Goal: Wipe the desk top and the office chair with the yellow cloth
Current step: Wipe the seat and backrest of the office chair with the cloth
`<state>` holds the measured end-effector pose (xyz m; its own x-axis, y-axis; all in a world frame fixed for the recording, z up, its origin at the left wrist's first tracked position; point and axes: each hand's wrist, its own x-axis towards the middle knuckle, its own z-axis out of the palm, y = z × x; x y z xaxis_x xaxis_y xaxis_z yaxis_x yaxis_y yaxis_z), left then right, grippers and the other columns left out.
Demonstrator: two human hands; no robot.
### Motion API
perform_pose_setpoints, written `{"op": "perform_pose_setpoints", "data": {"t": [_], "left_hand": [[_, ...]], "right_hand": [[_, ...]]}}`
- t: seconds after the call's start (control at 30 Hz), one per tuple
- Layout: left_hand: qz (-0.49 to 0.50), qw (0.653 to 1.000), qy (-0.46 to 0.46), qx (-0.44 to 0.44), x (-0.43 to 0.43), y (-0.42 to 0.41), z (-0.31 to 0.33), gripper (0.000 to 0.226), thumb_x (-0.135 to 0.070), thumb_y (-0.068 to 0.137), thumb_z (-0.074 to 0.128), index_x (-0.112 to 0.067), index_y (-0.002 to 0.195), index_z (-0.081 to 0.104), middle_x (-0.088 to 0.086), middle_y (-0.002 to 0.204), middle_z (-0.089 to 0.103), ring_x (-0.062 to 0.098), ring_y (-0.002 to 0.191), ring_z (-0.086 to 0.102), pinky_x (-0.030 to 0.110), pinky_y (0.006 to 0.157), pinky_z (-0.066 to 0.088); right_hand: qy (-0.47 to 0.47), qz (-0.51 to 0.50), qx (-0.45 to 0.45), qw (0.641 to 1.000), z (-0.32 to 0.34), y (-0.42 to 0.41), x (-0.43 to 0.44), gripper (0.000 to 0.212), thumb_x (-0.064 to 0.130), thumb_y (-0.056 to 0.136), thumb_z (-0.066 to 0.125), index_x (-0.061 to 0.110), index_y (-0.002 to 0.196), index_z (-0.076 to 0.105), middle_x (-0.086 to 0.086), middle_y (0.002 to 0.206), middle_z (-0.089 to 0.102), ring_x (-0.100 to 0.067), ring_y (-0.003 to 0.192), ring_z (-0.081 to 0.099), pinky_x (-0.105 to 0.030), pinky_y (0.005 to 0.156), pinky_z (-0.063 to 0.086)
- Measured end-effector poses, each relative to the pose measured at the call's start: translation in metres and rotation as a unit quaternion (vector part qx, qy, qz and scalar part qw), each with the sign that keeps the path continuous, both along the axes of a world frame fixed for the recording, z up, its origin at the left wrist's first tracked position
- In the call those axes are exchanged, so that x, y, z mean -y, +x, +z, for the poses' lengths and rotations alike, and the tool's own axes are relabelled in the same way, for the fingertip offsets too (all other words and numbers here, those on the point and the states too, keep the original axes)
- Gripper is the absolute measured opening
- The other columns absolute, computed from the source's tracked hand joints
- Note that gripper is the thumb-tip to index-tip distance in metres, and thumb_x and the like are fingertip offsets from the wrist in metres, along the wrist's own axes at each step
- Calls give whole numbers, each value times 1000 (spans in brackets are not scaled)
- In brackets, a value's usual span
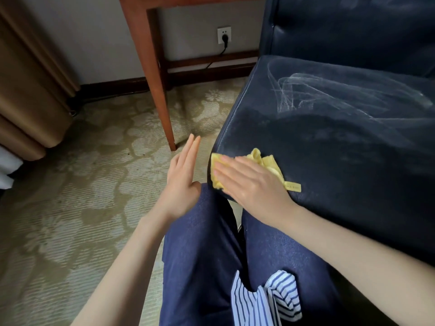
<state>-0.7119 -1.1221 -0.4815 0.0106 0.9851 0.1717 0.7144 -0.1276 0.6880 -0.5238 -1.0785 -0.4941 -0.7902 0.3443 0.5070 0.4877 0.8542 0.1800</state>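
Observation:
A dark blue leather chair (341, 142) fills the right side, its seat streaked with pale wipe marks. On the seat's front left corner lies the yellow cloth (270, 163), and my right hand (251, 182) presses flat on it with straight fingers. My left hand (183, 177) hovers to the left of the seat corner, over my knee, fingers straight and together, holding nothing. Only a leg and lower rails of the wooden desk (155, 67) show at the top; its top surface is out of view.
Patterned beige carpet (82, 184) covers the floor to the left. A brown curtain (30, 90) hangs at far left. A wall socket (224, 35) with a black plug and cable sits behind the desk. My legs in blue trousers (211, 255) fill the bottom middle.

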Motion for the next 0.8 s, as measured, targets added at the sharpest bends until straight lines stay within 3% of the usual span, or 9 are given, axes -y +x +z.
{"op": "perform_pose_setpoints", "data": {"t": [0.17,0.3,0.4,0.53,0.63,0.8], "left_hand": [[5,1000,18,12,-13,21,10,74,0,90,50,-25,151,17,-8,159,5,2,138,4,23,112,3],[5,999,46,-10,-34,50,14,56,-25,96,47,-21,149,27,-3,158,15,13,142,12,29,117,7],[0,996,63,-66,-54,73,21,58,-41,93,35,-17,145,35,3,156,23,25,141,20,36,116,11],[-10,987,81,-139,-79,105,27,71,-53,87,16,-19,146,33,3,157,21,28,142,17,49,117,8],[-3,982,56,-178,-87,128,25,68,-54,92,19,-19,150,24,3,160,12,27,146,6,51,115,-3],[37,973,43,-223,-87,147,21,62,-50,99,23,-17,151,19,9,160,2,29,146,-5,57,112,-9]], "right_hand": [[18,18,59,998,-3,59,15,31,0,97,47,8,123,63,-5,133,58,-23,128,49,-37,108,36],[-15,-61,64,996,11,111,15,32,15,97,48,10,126,61,-3,135,56,-19,129,46,-34,110,32],[-104,-158,18,982,26,149,10,41,27,92,44,13,128,58,1,134,55,-15,127,43,-27,108,27],[-230,-339,-82,908,40,215,2,39,30,93,39,22,124,62,9,133,56,-11,126,45,-25,99,32],[-218,-475,-143,841,42,274,-3,34,23,99,47,17,131,57,2,139,52,-19,130,46,-27,105,31],[-227,-635,-235,700,44,305,-26,32,19,99,44,14,127,59,-13,129,60,-35,114,54,-37,91,39]]}}
